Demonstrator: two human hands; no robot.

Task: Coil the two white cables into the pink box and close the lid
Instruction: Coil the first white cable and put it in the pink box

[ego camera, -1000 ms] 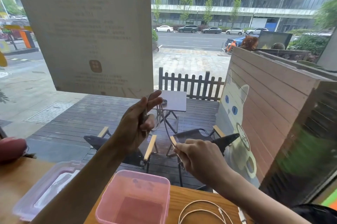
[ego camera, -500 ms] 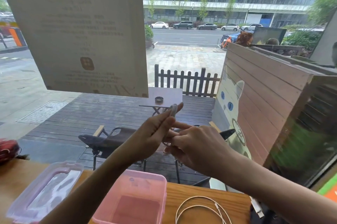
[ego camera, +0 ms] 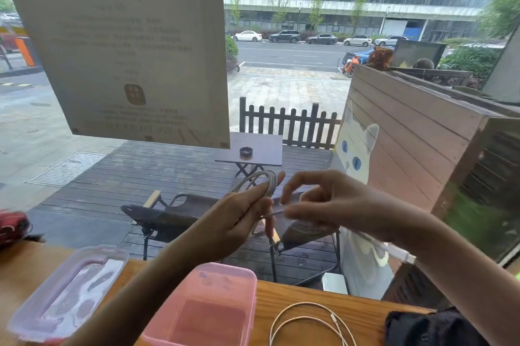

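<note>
Above the pink box (ego camera: 202, 306), left hand (ego camera: 239, 222) now grips the coiled cable (ego camera: 260, 181); right hand (ego camera: 332, 205) pinches its end

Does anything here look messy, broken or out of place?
Nothing looks broken or spilled. The pink box sits open and empty with its lid lying beside it. One white cable lies loose on the table, uncoiled; the other is looped in the left hand.

Wooden worktop (ego camera: 323, 293) before a window; a printed notice (ego camera: 126, 44) hangs on the glass. Outside: folding table (ego camera: 261, 148) bearing a dark ashtray (ego camera: 246, 152), a folding chair (ego camera: 168, 216), picket fence (ego camera: 287, 123), plank wall with a painted white cat (ego camera: 357, 154), and parked cars (ego camera: 284, 36). Black cloth (ego camera: 427, 327) at lower right
</note>
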